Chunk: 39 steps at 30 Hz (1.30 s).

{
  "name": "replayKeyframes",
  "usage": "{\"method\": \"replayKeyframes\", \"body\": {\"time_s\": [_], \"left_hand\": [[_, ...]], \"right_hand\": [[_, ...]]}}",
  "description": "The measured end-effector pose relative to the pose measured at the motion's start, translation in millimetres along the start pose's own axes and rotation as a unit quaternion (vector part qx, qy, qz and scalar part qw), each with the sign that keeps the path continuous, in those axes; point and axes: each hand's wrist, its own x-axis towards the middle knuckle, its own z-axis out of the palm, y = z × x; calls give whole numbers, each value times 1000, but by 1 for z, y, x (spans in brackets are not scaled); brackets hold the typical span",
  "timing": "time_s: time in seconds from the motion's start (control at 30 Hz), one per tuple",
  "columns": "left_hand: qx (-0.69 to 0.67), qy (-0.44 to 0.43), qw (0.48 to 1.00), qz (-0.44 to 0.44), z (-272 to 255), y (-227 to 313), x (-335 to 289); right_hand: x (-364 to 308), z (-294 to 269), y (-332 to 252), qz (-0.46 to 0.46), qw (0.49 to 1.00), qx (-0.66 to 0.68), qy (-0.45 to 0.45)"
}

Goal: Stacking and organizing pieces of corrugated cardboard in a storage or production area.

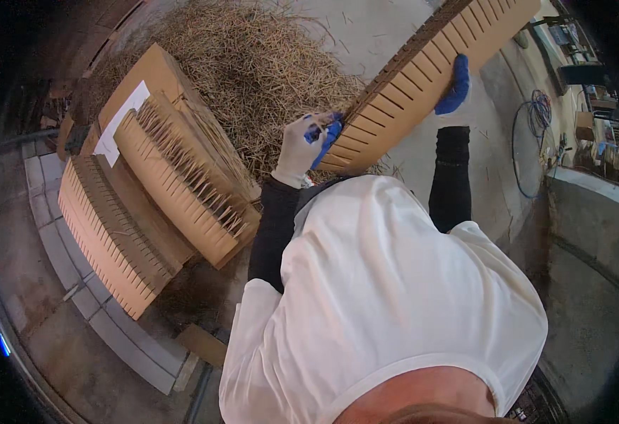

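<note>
The slotted cardboard piece (412,88) lies ahead of the person over the concrete floor (497,116), its long axis slanting from its near end at the waist, lower left, to the far end cut off at the upper right, with its slots running crosswise along the left long edge. The gloved left hand (311,138) is at that near end, fingers bent, though whether they grip the edge I cannot tell; the gloved right hand (453,90) lies against the right long edge farther up, its fingers extended along the face, its grip likewise unclear.
</note>
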Motion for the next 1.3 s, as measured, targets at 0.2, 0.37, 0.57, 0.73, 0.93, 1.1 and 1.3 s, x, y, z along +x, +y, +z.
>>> {"method": "replayKeyframes", "body": {"time_s": [0.2,0.37,0.57,0.73,0.93,1.1,1.3], "left_hand": [[176,66,980,62,8,-2,-3],[-484,288,783,-265,27,-55,-8],[-431,240,823,-281,4,-55,-13],[-27,6,997,-73,4,-5,5],[-90,-54,990,-90,27,-39,14],[20,18,992,-123,22,-14,11],[-564,256,752,-226,-1,-67,10]], "right_hand": [[-7,5,-5,-5,999,-42,12],[-1,-6,-3,-19,1000,-2,3],[10,-38,3,-73,996,-21,41],[-1,-22,-2,-44,998,-4,41],[-3,-10,2,-15,998,-39,42],[-3,-21,1,-3,1000,-2,17],[6,-38,0,-52,998,6,19]]}}
